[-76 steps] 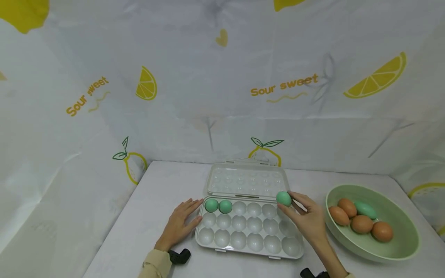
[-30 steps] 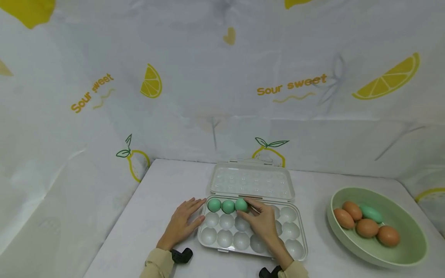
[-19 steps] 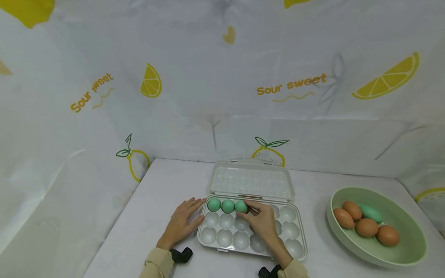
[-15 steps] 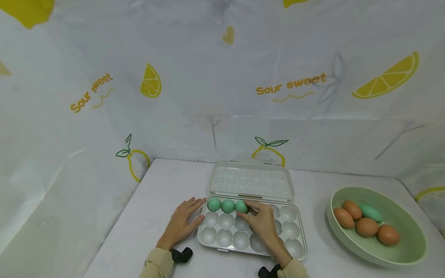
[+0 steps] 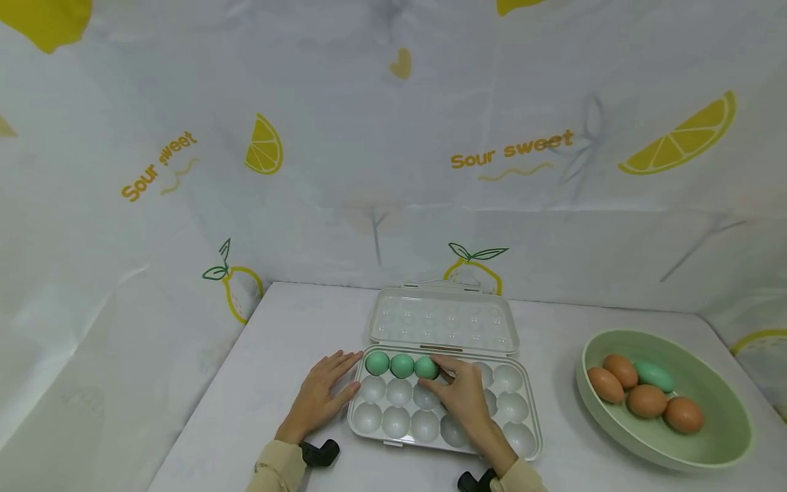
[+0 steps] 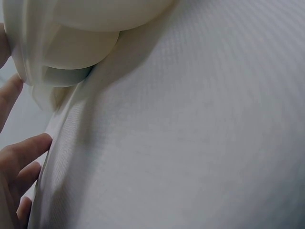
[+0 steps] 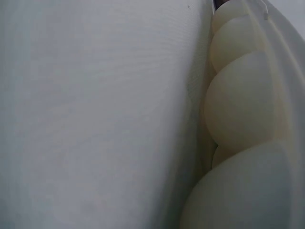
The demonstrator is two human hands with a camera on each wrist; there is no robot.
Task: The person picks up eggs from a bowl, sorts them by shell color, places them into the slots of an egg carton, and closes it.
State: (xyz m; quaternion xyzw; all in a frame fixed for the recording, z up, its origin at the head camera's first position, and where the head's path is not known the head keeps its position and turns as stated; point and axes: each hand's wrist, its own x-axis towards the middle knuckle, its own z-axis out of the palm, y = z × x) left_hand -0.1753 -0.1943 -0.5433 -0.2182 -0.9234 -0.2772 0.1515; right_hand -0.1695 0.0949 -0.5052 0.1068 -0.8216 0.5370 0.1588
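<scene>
A white egg tray lies on the table with its clear lid folded back. Two green eggs, one in the corner and one beside it, fill the left cups of the back row. My right hand pinches a third green egg between thumb and fingers, down at the third cup of that row. My left hand rests with extended fingers against the tray's left edge. In the left wrist view, fingers show beside the tray's underside; the right wrist view holds only the tray's rounded cups.
At the right stands a pale green bowl holding several brown eggs and one green egg. A white cloth printed with lemons hangs behind the table.
My right hand has carried the green egg leftward from the back row's right end to its third cup, where it now sits slightly lower. The left hand has stayed at the tray's edge.
</scene>
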